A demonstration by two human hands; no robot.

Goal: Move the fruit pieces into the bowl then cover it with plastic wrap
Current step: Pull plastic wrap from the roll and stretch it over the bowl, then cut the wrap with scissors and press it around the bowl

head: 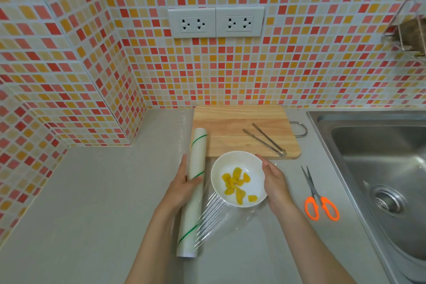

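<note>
Bench [92,191] open at 9 o'clock. Cutting board [230,122] with tongs [265,139] blocks 12 o'clock; scissors [319,196] and sink [380,157] obstruct 3 o'clock.

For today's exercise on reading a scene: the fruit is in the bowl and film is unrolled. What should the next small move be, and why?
Probably the right hand sets the bowl on the loose film beside the roll, since nothing covers the fruit pieces yet.

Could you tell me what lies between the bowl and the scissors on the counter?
In the head view, the right hand lies there, resting against the bowl; bare counter separates it from the scissors.
</note>
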